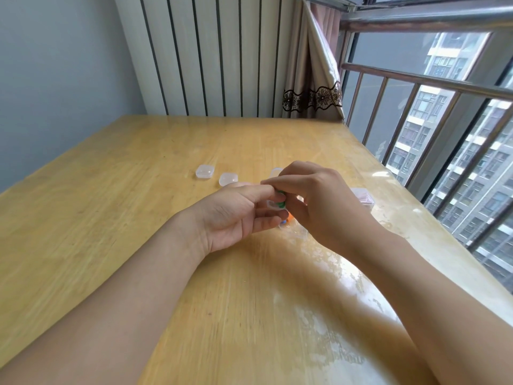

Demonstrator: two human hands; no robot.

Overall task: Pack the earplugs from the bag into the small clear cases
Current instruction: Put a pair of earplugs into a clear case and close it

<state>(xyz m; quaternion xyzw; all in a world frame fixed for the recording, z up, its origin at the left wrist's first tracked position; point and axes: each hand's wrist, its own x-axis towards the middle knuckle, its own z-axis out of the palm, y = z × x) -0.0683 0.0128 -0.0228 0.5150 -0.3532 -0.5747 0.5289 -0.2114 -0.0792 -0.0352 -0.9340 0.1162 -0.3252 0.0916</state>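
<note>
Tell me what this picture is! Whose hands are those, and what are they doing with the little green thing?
A person wears a camera on their head, so you look down as they do. Their left hand and right hand meet over a yellow wooden table. Together they pinch a small green earplug at a small clear plastic case that is mostly hidden. Two closed clear square cases wait behind. A clear plastic bag lies under the right hand.
</note>
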